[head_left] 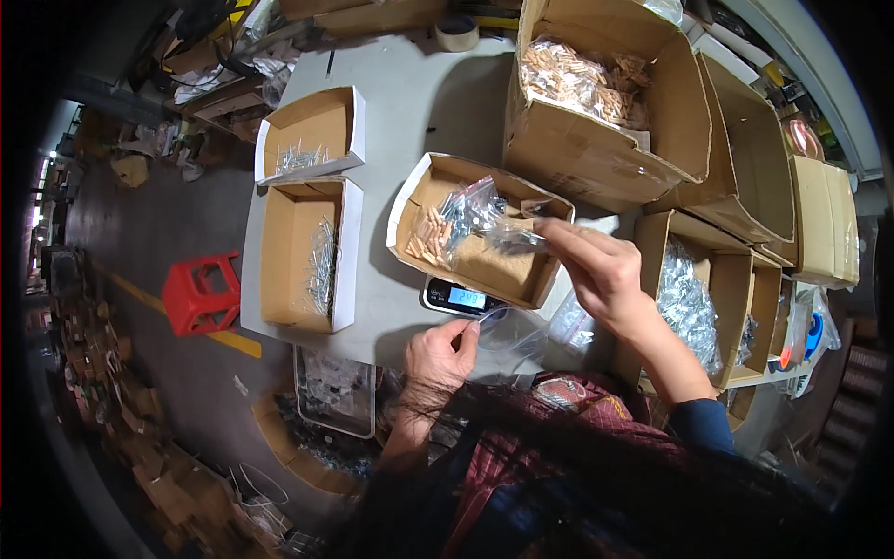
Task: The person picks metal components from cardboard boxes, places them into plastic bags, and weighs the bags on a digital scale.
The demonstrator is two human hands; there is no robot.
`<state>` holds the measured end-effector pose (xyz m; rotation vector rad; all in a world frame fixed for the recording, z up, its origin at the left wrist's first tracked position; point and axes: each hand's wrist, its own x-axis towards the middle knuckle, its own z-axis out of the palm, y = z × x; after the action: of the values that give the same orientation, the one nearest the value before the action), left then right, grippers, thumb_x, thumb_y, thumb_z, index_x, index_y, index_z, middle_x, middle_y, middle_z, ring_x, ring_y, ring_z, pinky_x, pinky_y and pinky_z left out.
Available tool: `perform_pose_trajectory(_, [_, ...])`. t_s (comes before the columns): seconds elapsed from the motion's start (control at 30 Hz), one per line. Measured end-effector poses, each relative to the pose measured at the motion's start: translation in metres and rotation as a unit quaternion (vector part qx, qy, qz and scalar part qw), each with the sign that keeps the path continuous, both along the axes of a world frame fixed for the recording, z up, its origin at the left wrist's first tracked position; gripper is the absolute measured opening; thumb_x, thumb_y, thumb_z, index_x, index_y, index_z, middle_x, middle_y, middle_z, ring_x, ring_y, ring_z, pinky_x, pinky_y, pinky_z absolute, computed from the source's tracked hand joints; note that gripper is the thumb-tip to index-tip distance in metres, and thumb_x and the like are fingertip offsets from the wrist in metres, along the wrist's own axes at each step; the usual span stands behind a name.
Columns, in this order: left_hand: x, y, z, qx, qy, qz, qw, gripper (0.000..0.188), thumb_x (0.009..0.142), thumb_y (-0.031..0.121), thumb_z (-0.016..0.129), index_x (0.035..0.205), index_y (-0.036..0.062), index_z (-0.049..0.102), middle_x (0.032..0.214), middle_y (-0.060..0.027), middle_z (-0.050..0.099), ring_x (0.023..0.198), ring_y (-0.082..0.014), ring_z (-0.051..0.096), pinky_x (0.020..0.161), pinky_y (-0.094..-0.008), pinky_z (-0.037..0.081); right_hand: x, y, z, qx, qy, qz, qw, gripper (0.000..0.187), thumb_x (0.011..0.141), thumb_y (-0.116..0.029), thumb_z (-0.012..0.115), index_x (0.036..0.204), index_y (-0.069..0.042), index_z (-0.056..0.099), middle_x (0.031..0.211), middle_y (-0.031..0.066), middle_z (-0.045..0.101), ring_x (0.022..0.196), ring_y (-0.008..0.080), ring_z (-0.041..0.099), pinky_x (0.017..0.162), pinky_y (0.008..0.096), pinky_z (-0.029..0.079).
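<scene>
My left hand (441,354) is closed in a pinch on the edge of a clear plastic bag (510,334) at the table's front edge. My right hand (601,270) reaches over a shallow cardboard box (507,272), fingers closed on a small clear bag (518,238), slightly blurred; its contents are hard to make out. Inside the box lie small wooden dowels (430,235) and a zip bag (475,205) with dark and metal bits. Beneath the box sits a digital scale (458,296) with a lit blue display.
Two boxes of metal pins (300,160) and long screws (321,270) stand at left. A tall carton (605,154) of bagged dowels is at the back right, near a bin of bagged hardware (687,307). A tape roll (456,34) lies behind; a red stool (202,293) stands left.
</scene>
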<state>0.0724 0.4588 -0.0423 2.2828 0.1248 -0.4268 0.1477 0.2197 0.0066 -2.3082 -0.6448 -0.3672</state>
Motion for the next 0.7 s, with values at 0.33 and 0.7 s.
perform_pose_trajectory(0.33, [-0.01,0.006,-0.005,-0.241,0.079,0.071,0.965,0.026,0.091,0.025,0.064,0.101,0.0026,0.071,0.066,-0.0058,0.07,0.062,-0.0116,0.069,0.059,-0.0282,0.055,-0.039,0.008,0.003,0.196,0.321,0.075,0.924,0.017,0.084,-0.004,0.07,0.1,0.0,0.073,0.085,0.0139,0.073,0.097,0.0289,0.069,0.091,0.0406,0.052])
perform_pose_trajectory(0.7, [-0.016,-0.003,0.012,-0.262,0.126,0.06,0.955,0.019,0.097,0.012,0.059,0.106,-0.001,0.07,0.066,-0.0018,0.063,0.058,-0.0053,0.056,0.055,-0.0203,0.047,-0.047,0.015,-0.003,-0.071,0.112,0.237,0.962,0.025,0.062,-0.007,0.067,0.086,-0.005,0.074,0.073,0.0039,0.07,0.115,0.0268,0.059,0.118,0.0601,0.02])
